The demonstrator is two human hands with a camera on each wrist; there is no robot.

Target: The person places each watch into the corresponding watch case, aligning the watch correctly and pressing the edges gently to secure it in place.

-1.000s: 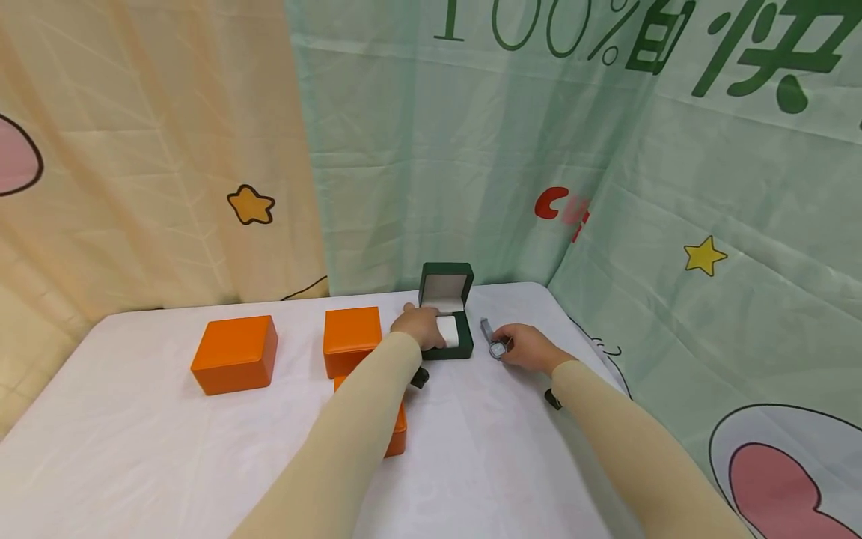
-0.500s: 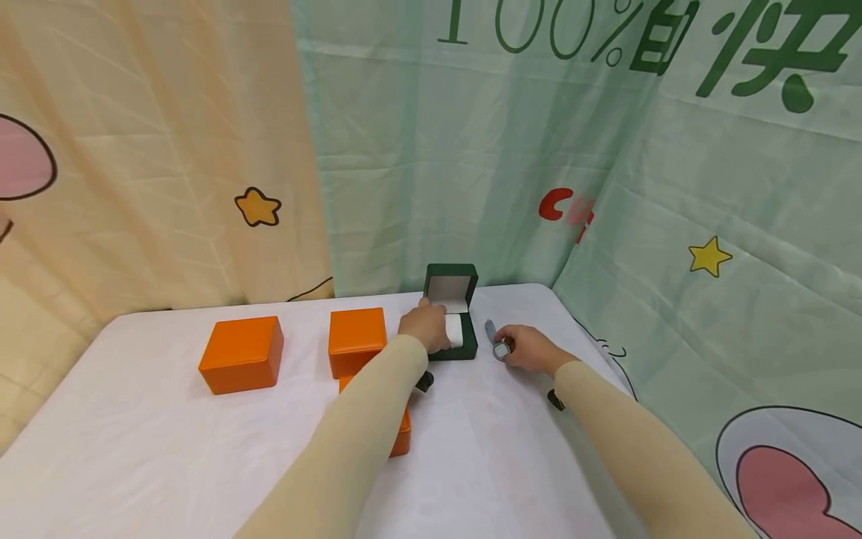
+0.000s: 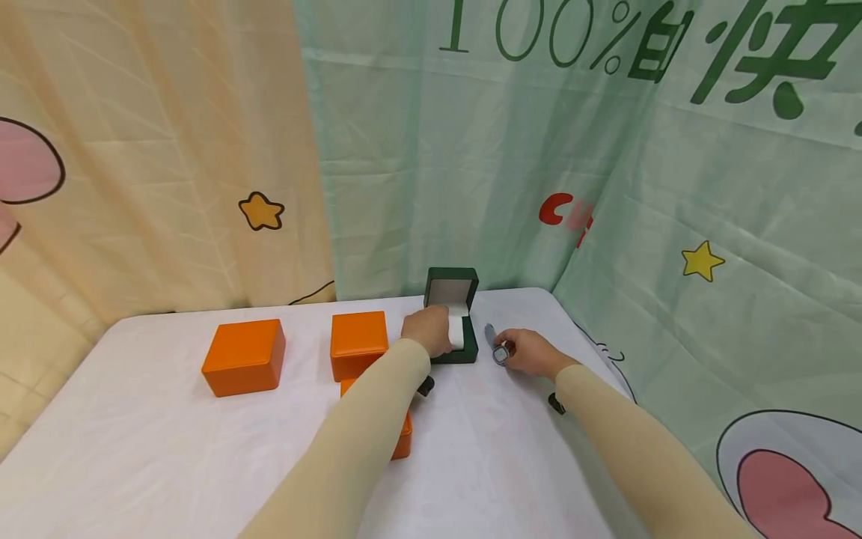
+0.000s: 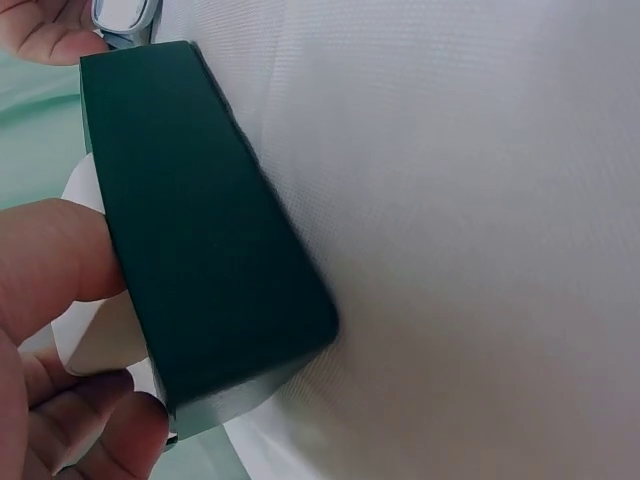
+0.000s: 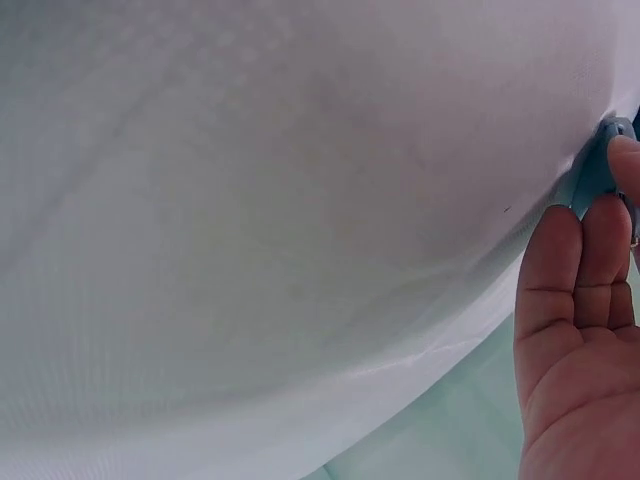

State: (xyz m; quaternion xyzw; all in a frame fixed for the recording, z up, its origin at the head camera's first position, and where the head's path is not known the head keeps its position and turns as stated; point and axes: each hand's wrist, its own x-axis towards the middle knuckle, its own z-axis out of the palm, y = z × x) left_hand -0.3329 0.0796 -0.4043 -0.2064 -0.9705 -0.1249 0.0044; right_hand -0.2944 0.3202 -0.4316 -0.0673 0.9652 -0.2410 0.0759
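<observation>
A dark green box stands open at the far side of the white table, its lid upright. My left hand reaches into it and grips the white cushion. In the left wrist view my thumb and fingers curl round that cushion behind the green box wall. Just right of the box lies a silver wristwatch. My right hand pinches it on the cloth; the right wrist view shows its fingertips on the grey strap.
Three shut orange boxes sit left of the green one: one far left, one beside my left wrist, one partly under my left forearm. Printed curtains hang close behind the table and along its right edge.
My left hand has slid from the box's left side over onto the white cushion and closed round it. The right hand stays on the watch. The head view shifted slightly.
</observation>
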